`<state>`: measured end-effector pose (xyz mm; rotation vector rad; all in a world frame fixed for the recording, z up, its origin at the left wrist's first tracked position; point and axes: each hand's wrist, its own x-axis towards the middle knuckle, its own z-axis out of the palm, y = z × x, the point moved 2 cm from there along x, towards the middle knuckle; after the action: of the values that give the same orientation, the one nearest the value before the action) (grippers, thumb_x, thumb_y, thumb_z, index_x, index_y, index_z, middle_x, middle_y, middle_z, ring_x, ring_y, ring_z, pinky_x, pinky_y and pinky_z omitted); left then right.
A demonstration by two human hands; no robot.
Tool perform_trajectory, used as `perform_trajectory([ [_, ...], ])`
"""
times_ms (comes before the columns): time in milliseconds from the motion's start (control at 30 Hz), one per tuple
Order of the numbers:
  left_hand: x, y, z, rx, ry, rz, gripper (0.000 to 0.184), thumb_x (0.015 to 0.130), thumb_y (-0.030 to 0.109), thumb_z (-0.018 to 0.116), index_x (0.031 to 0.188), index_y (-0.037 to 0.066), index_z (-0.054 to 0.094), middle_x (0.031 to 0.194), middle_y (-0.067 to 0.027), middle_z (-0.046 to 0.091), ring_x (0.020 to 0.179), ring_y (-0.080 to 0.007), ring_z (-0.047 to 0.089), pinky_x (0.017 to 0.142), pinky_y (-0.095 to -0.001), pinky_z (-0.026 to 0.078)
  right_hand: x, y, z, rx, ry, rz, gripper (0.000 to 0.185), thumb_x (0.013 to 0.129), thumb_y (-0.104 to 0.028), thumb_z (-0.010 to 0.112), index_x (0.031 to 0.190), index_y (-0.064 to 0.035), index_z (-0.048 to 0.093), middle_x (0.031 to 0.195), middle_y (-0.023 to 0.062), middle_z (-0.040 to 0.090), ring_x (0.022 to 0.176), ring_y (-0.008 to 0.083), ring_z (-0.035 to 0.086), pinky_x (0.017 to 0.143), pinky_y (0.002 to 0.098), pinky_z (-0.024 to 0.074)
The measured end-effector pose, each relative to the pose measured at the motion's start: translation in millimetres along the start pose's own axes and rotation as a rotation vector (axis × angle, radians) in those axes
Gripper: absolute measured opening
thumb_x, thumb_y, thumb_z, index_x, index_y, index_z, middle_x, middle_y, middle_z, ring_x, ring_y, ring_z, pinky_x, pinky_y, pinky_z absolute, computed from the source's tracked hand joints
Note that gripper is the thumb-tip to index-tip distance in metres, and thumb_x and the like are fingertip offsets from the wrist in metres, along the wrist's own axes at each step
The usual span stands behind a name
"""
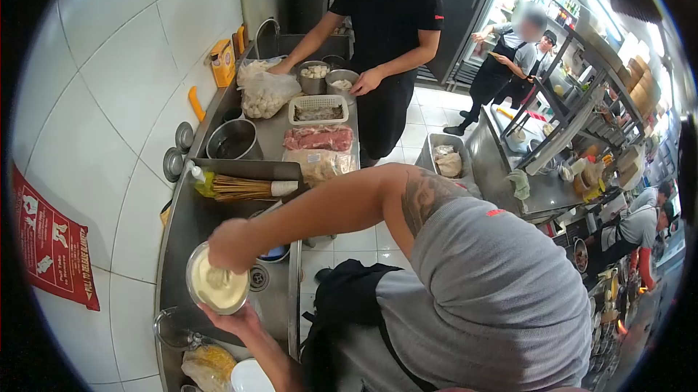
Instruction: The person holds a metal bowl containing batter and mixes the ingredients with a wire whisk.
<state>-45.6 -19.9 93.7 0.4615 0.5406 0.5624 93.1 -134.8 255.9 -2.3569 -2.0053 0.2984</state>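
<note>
Below me, over the sink, is a round bowl (191,286) of thick, pale yellow creamy mixture (227,293). My left hand (231,319) grips the bowl's near side from below, with the fingers partly hidden under it. My right hand (234,246) is closed in a fist just above the mixture, at the bowl's upper rim. A cream-coated piece (217,276) shows under the fist, but its kind is hidden. Beside the bowl lie a glass jug (173,326), a bag of yellow food (207,366) and a white round container (251,377).
Bundled wooden skewers (243,187) and a metal pot (234,141) stand along the counter. Farther on are packed meat (318,138), a white basket (318,101) and a bulging plastic bag (265,94). A co-worker in black (389,21) handles metal pots there. Tiled wall (109,152) borders the left.
</note>
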Motion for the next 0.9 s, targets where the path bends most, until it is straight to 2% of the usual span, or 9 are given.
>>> perform_trajectory([
  [67, 3, 1, -7, -0.049, -0.04, -0.017, 0.072, 0.098, 0.059, 0.047, 0.153, 0.013, 0.037, 0.154, -0.0139, 0.043, 0.14, -0.0372, 0.044, 0.107, -0.0642, 0.04, 0, -2, 3, 0.01, -0.03, -0.107, 0.021, 0.073, -0.022, 0.071, 0.087, -0.0079, 0.076, 0.084, 0.0148, 0.073, 0.083, 0.0361, 0.071, 0.071, 0.0458, 0.0575],
  [200, 9, -1, -18, 0.004, -0.013, -0.005, 0.073, 0.097, 0.059, 0.05, 0.152, 0.013, 0.038, 0.154, -0.0145, 0.043, 0.138, -0.0376, 0.046, 0.105, -0.064, 0.042, 2, 16, -4, 0.049, 0.06, 0.12, 0.021, 0.073, -0.022, 0.068, 0.087, -0.0081, 0.076, 0.085, 0.0163, 0.073, 0.084, 0.037, 0.071, 0.072, 0.0467, 0.0573],
  [300, 8, 1, -15, -0.015, -0.007, 0.009, 0.072, 0.097, 0.059, 0.05, 0.152, 0.013, 0.039, 0.153, -0.0146, 0.044, 0.137, -0.0375, 0.047, 0.104, -0.0629, 0.044, 2, -1, 5, 0.076, 0.034, -0.113, 0.021, 0.073, -0.022, 0.068, 0.086, -0.008, 0.076, 0.084, 0.016, 0.073, 0.082, 0.0376, 0.071, 0.069, 0.0477, 0.0575],
  [467, 3, 0, -13, -0.008, -0.048, 0.022, 0.071, 0.097, 0.058, 0.051, 0.152, 0.015, 0.039, 0.153, -0.0136, 0.044, 0.138, -0.0375, 0.046, 0.105, -0.0633, 0.043, 5, 11, 3, 0.032, 0.054, 0.132, 0.021, 0.075, -0.02, 0.065, 0.088, -0.0071, 0.076, 0.084, 0.0174, 0.073, 0.08, 0.0386, 0.072, 0.067, 0.0479, 0.0576],
  [567, 4, 3, -7, -0.057, -0.034, 0.007, 0.07, 0.097, 0.058, 0.05, 0.152, 0.015, 0.039, 0.154, -0.0134, 0.044, 0.138, -0.0376, 0.046, 0.105, -0.0635, 0.043, -3, 1, -2, 0.061, -0.022, -0.083, 0.021, 0.075, -0.021, 0.067, 0.089, -0.0078, 0.076, 0.085, 0.0167, 0.073, 0.08, 0.038, 0.072, 0.068, 0.0482, 0.058],
  [700, 7, -2, -11, -0.06, -0.045, 0.003, 0.07, 0.098, 0.057, 0.05, 0.152, 0.014, 0.039, 0.154, -0.0134, 0.043, 0.139, -0.0375, 0.045, 0.106, -0.0642, 0.041, 0, 16, -5, 0.062, 0.052, 0.172, 0.02, 0.075, -0.02, 0.066, 0.088, -0.0076, 0.076, 0.084, 0.0174, 0.073, 0.081, 0.0386, 0.072, 0.068, 0.051, 0.0571],
  [767, 11, 0, -10, -0.05, -0.056, 0.01, 0.071, 0.098, 0.057, 0.05, 0.152, 0.014, 0.038, 0.154, -0.0135, 0.043, 0.139, -0.0372, 0.044, 0.108, -0.0644, 0.04, 3, 3, 15, 0.13, 0.099, 0.028, 0.02, 0.073, -0.022, 0.068, 0.085, -0.0076, 0.076, 0.084, 0.0175, 0.073, 0.082, 0.0383, 0.072, 0.069, 0.0491, 0.0577],
  [833, 7, 4, -10, -0.076, -0.073, 0.014, 0.071, 0.098, 0.057, 0.05, 0.153, 0.013, 0.038, 0.154, -0.0135, 0.043, 0.139, -0.0367, 0.045, 0.109, -0.0643, 0.039, 2, 11, 1, -0.04, -0.026, -0.077, 0.021, 0.073, -0.022, 0.068, 0.085, -0.0071, 0.075, 0.084, 0.0168, 0.073, 0.082, 0.0383, 0.071, 0.07, 0.0482, 0.0578],
  [900, 2, 1, -3, -0.087, -0.084, -0.008, 0.07, 0.098, 0.055, 0.05, 0.152, 0.011, 0.039, 0.153, -0.0155, 0.045, 0.137, -0.038, 0.047, 0.109, -0.0624, 0.04, -3, 24, -17, -0.038, -0.009, 0.043, 0.021, 0.074, -0.022, 0.067, 0.085, -0.0066, 0.075, 0.084, 0.0162, 0.073, 0.082, 0.0381, 0.071, 0.07, 0.0487, 0.0575],
])
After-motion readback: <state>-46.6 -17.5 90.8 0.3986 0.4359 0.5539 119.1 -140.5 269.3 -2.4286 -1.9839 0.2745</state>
